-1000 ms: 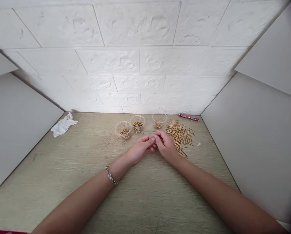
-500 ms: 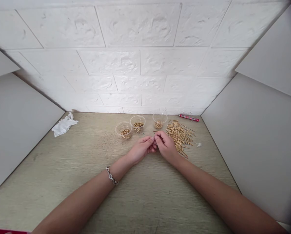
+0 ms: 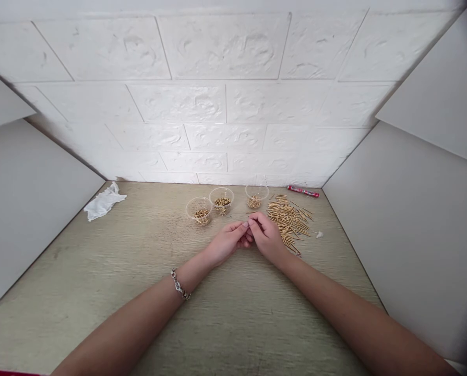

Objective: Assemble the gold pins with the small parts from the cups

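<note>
My left hand [image 3: 229, 243] and my right hand [image 3: 267, 237] meet fingertip to fingertip over the table, thumbs and forefingers pinched together. Whatever sits between the fingers is too small and covered to make out. Just right of my right hand lies a spread pile of thin gold-coloured metal pins [image 3: 290, 216]. Beyond the hands stand clear plastic cups: a left cup [image 3: 199, 210] and a middle cup [image 3: 221, 201], both with small brass-coloured pieces, and a right cup [image 3: 256, 196] with finer gold pieces inside.
A crumpled white tissue [image 3: 105, 201] lies at the back left of the wooden table [image 3: 139, 271]. A red wrapped tube [image 3: 303, 191] rests at the back right, with a small white scrap [image 3: 319, 235] nearer. White brick-patterned wall [image 3: 225, 99] and grey side panels [image 3: 421, 230] enclose the table.
The view has tilted slightly, so everything sits a little lower in it. Both hands keep their pinch, with hardly any movement of the fingers.
</note>
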The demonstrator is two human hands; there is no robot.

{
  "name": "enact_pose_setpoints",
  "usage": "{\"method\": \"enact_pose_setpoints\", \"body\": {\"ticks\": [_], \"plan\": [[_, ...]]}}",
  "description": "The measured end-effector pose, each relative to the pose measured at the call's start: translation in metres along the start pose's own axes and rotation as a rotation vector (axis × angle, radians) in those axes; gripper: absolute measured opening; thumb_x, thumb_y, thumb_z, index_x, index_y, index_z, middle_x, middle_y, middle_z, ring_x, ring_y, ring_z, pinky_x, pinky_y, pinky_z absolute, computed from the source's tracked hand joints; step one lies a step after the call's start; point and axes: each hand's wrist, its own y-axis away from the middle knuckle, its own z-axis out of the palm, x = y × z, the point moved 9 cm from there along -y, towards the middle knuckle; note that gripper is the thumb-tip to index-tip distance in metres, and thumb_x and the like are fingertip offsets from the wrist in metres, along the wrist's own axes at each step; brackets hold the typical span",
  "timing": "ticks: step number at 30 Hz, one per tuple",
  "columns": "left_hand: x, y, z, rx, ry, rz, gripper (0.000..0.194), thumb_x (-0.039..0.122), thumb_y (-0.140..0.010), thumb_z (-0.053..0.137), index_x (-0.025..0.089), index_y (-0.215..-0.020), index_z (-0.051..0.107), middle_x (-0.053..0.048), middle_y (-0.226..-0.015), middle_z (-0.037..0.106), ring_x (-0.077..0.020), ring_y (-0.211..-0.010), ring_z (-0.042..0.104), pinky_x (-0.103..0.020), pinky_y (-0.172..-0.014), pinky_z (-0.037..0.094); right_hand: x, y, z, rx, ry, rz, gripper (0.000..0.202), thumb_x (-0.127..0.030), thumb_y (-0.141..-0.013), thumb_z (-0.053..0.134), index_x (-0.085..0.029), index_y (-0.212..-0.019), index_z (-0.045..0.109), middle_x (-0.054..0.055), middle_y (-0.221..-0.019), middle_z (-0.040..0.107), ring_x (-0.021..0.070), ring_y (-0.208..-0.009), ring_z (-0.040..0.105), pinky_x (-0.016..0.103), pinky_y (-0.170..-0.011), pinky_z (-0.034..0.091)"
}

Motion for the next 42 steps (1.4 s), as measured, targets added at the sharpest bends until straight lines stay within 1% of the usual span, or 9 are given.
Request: {"method": "enact_pose_setpoints", "body": {"ticks": [12, 20, 25, 30, 37, 42], "plan": [[-0.002, -0.001, -0.001, 0.007, -0.039, 0.003, 0.031, 0.042, -0.072, 0.064, 0.012, -0.069, 0.058, -0.001, -0.064, 0.056, -0.0079, -0.058, 0.049, -0.022, -0.057, 0.037, 0.009, -0.003, 0.005, -0.056, -0.074, 0.069, 0.017, -0.029, -0.083, 0.043, -0.019, -0.072, 0.05, -0.004, -0.054, 0.048, 0.011, -0.052, 0.046, 0.023, -0.052, 0.038], [-0.002, -0.001, 0.0, -0.015, -0.031, 0.009, 0.03, 0.041, -0.072, 0.064, 0.011, -0.071, 0.058, -0.001, -0.066, 0.056, -0.0083, -0.059, 0.05, -0.022, -0.058, 0.037, 0.01, -0.003, 0.006, -0.054, -0.088, 0.076, 0.017, -0.029, -0.084, 0.043, -0.019, -0.072, 0.05, -0.004, -0.053, 0.048, 0.0104, -0.051, 0.045, 0.023, -0.051, 0.037], [-0.001, -0.001, 0.001, -0.035, -0.019, 0.028, 0.033, 0.044, -0.073, 0.062, 0.012, -0.07, 0.054, 0.0, -0.065, 0.054, -0.0075, -0.057, 0.048, -0.022, -0.058, 0.036, 0.005, -0.002, 0.008, -0.079, -0.153, 0.081, 0.018, -0.03, -0.085, 0.043, -0.019, -0.072, 0.049, -0.005, -0.051, 0.049, 0.0098, -0.047, 0.047, 0.023, -0.05, 0.039], [0.0, 0.0, 0.002, -0.034, -0.004, 0.027, 0.034, 0.045, -0.076, 0.058, 0.014, -0.069, 0.048, 0.002, -0.064, 0.053, -0.007, -0.055, 0.047, -0.024, -0.06, 0.037, 0.005, -0.001, 0.009, -0.092, -0.203, 0.105, 0.019, -0.031, -0.085, 0.044, -0.019, -0.072, 0.049, -0.004, -0.052, 0.052, 0.0093, -0.047, 0.05, 0.022, -0.049, 0.041], [-0.001, 0.0, 0.001, -0.029, -0.034, 0.022, 0.036, 0.047, -0.076, 0.057, 0.014, -0.069, 0.046, 0.002, -0.064, 0.051, -0.0074, -0.056, 0.046, -0.024, -0.06, 0.036, 0.007, -0.002, 0.011, -0.105, -0.207, 0.107, 0.019, -0.032, -0.085, 0.044, -0.019, -0.072, 0.05, -0.004, -0.052, 0.052, 0.0095, -0.047, 0.05, 0.022, -0.048, 0.042], [-0.001, 0.0, 0.001, -0.029, -0.041, 0.029, 0.036, 0.047, -0.077, 0.056, 0.014, -0.068, 0.045, 0.002, -0.063, 0.051, -0.0071, -0.055, 0.045, -0.024, -0.059, 0.035, 0.004, -0.001, 0.01, -0.096, -0.204, 0.083, 0.02, -0.033, -0.085, 0.043, -0.019, -0.072, 0.048, -0.004, -0.051, 0.052, 0.01, -0.047, 0.051, 0.022, -0.048, 0.043]]}}
